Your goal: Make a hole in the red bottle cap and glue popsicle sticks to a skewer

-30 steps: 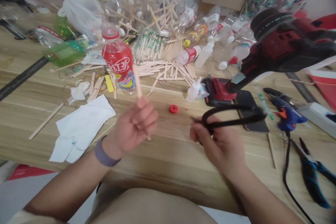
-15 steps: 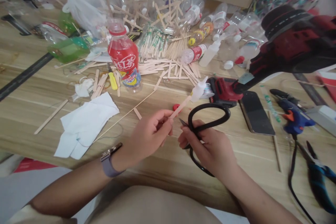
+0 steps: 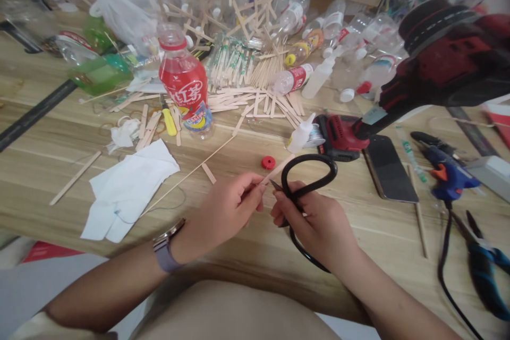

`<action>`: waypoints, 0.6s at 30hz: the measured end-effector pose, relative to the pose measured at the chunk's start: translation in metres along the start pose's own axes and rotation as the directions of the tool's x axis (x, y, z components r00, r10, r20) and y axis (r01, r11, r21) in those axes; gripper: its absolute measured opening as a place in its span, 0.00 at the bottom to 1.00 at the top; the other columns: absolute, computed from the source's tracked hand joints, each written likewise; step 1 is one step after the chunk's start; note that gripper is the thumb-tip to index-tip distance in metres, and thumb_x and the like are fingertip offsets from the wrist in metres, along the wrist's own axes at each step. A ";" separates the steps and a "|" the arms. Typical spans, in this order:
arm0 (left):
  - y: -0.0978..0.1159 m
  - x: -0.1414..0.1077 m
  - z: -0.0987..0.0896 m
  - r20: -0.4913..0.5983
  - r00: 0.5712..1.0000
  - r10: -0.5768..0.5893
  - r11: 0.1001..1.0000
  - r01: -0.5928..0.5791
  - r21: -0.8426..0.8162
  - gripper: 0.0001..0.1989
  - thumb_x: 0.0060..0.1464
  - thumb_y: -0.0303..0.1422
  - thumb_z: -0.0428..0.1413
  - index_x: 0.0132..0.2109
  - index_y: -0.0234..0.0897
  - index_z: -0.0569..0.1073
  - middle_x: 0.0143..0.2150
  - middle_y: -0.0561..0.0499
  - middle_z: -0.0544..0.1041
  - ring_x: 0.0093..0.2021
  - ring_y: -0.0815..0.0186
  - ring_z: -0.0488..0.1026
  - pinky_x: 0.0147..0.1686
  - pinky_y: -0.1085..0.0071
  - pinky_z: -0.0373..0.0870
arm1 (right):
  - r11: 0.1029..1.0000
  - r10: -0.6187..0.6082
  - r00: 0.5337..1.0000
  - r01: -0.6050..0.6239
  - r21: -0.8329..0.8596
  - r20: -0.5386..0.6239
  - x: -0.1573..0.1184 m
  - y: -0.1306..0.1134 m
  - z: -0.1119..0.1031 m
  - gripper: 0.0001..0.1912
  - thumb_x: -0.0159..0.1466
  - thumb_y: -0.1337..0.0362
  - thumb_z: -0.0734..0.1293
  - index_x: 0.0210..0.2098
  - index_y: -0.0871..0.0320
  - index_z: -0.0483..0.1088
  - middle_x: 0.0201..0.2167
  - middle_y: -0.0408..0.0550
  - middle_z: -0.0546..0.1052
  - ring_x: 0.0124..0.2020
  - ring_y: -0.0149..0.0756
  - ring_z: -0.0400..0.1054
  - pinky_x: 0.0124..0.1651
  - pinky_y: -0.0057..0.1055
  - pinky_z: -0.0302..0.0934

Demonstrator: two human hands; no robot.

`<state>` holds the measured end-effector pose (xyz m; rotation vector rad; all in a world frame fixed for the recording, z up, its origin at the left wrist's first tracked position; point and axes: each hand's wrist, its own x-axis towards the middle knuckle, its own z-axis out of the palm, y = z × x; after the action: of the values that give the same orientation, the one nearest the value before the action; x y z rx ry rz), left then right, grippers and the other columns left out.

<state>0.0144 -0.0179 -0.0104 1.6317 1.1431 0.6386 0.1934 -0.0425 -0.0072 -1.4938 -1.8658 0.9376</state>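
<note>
Between the thumb and fingers of my left hand (image 3: 235, 202) is a flat wooden stick (image 3: 279, 169), its free end pointing up and to the right. My right hand (image 3: 319, 223) is closed round black-handled scissors (image 3: 309, 191), whose pointed tip lies close to the stick beside my left fingertips. A red spool (image 3: 268, 162) rests on the table just beyond my left fingers. Behind the stick stands a small white glue bottle (image 3: 299, 135), next to a thread spool (image 3: 314, 135).
A red-labelled bottle (image 3: 185, 85) stands behind my left hand, near white paper (image 3: 131, 188). To the right are a red-black power tool (image 3: 438, 64), a phone (image 3: 390, 169), a glue gun (image 3: 446, 167) and pliers (image 3: 484, 265). Wooden sticks (image 3: 231, 100) and bottles fill the back.
The stick has swung lower and to the right, so its end is now nearer the scissors' handle loop. The scissors have shifted slightly left, and the red spool shows fully.
</note>
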 end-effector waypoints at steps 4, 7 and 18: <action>-0.001 -0.001 0.000 -0.004 1.000 0.016 0.999 -0.016 0.036 0.14 0.65 0.38 0.45 0.40 0.38 0.72 0.24 0.59 0.72 0.18 0.75 0.65 0.22 0.77 0.60 | 0.999 -0.026 1.000 0.026 -0.020 -0.005 0.000 0.001 0.000 0.10 0.68 0.61 0.59 0.31 0.57 0.66 0.21 0.40 0.76 0.20 0.28 0.72 0.23 0.22 0.63; -0.001 -0.001 0.000 -0.016 0.999 0.035 0.994 -0.033 0.100 0.14 0.65 0.37 0.45 0.38 0.38 0.72 0.25 0.58 0.73 0.21 0.74 0.66 0.23 0.77 0.60 | 0.999 -0.025 1.000 0.025 -0.024 -0.008 0.001 0.001 0.000 0.10 0.68 0.62 0.59 0.31 0.57 0.66 0.21 0.40 0.76 0.20 0.28 0.72 0.23 0.22 0.63; 0.000 -0.003 -0.001 -0.017 0.995 0.098 0.962 -0.090 0.256 0.11 0.65 0.33 0.46 0.43 0.37 0.72 0.29 0.55 0.75 0.30 0.70 0.71 0.29 0.74 0.61 | 0.992 -0.051 0.999 0.051 -0.116 0.000 0.001 -0.001 0.000 0.12 0.68 0.63 0.58 0.29 0.57 0.65 0.20 0.40 0.76 0.19 0.28 0.71 0.22 0.21 0.62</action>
<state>0.0127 -0.0200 -0.0097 1.9103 1.2143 0.5964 0.1926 -0.0414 -0.0063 -1.5061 -1.9768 0.8147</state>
